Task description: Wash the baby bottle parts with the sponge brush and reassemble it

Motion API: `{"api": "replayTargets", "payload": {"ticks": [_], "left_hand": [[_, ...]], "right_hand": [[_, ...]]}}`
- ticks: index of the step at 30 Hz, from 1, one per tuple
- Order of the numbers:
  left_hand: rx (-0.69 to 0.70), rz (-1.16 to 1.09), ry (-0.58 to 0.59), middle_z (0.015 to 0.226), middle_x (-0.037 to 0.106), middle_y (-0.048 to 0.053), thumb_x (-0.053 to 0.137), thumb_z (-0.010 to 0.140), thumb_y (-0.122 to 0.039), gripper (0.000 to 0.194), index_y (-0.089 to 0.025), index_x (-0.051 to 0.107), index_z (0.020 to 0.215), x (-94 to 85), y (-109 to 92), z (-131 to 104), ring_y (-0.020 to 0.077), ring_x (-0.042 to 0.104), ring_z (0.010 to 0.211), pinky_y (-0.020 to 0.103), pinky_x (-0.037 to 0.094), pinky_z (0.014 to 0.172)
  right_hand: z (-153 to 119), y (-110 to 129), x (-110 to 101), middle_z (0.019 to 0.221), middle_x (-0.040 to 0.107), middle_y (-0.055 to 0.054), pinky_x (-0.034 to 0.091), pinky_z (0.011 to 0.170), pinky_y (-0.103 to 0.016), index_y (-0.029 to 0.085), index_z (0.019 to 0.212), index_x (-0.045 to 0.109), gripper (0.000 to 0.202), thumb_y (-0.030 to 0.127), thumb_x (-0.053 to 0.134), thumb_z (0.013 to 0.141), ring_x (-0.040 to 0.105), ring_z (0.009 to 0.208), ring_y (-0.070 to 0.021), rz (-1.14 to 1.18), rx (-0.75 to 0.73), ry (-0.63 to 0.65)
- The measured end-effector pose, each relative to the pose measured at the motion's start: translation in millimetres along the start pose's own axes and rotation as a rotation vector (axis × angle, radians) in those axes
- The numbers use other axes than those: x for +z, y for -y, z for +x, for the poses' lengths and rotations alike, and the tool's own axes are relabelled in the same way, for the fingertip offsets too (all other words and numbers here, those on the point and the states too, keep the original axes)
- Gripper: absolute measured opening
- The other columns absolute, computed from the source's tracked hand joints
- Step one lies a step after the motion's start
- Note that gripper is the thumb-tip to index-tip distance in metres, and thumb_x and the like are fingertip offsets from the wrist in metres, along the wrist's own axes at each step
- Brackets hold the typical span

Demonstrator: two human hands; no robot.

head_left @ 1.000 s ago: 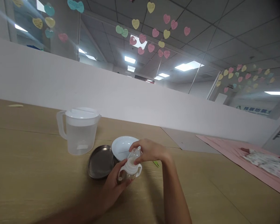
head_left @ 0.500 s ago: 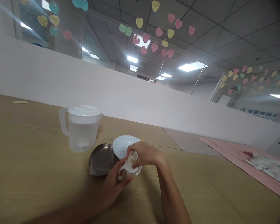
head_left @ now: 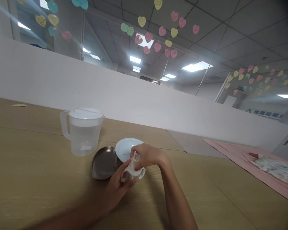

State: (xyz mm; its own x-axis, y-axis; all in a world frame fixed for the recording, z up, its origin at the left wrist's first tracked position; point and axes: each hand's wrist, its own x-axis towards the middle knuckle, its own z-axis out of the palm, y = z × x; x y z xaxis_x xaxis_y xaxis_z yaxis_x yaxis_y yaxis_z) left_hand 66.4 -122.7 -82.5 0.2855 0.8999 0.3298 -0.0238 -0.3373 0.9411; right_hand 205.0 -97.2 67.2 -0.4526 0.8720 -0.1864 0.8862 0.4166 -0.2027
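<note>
A clear baby bottle (head_left: 133, 172) with a white collar and two white side handles tilts slightly between my hands. My left hand (head_left: 118, 185) is closed round its body from the left and below. From above, my right hand (head_left: 146, 156) grips the upper part, with fingers round the clear top that covers the teat. Just behind my hands lies a white bowl (head_left: 126, 145), partly hidden by my right hand. Left of it, touching or nearly so, is a metal kidney-shaped tray (head_left: 104, 163).
A translucent lidded jug (head_left: 85, 134) holding clear liquid stands behind the tray. On the right, a pink cloth (head_left: 227, 148) carries a doll-like figure in patterned clothing (head_left: 271, 166). A white wall (head_left: 134, 99) bounds the table's back, with glass above it.
My hands stay on the bottle; the right fingers and the bottle's top have shifted slightly. The whole view has moved a little.
</note>
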Motion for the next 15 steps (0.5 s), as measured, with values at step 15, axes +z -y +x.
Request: {"api": "replayTargets", "payload": {"ticks": [15], "left_hand": [[-0.021,-0.016,0.018,0.120,0.055,0.005,0.060,0.074,-0.034,0.057,-0.024,0.041,0.128,-1.1,-1.2,0.3,0.0242,0.049,0.109,0.034,0.041,0.091]], "right_hand": [[1.8,-10.5,6.5,0.086,0.059,0.002,0.035,0.050,-0.018,0.023,0.093,0.052,0.042,0.029,0.067,0.054,0.056,0.070,-0.0125,0.065,-0.052,0.011]]}}
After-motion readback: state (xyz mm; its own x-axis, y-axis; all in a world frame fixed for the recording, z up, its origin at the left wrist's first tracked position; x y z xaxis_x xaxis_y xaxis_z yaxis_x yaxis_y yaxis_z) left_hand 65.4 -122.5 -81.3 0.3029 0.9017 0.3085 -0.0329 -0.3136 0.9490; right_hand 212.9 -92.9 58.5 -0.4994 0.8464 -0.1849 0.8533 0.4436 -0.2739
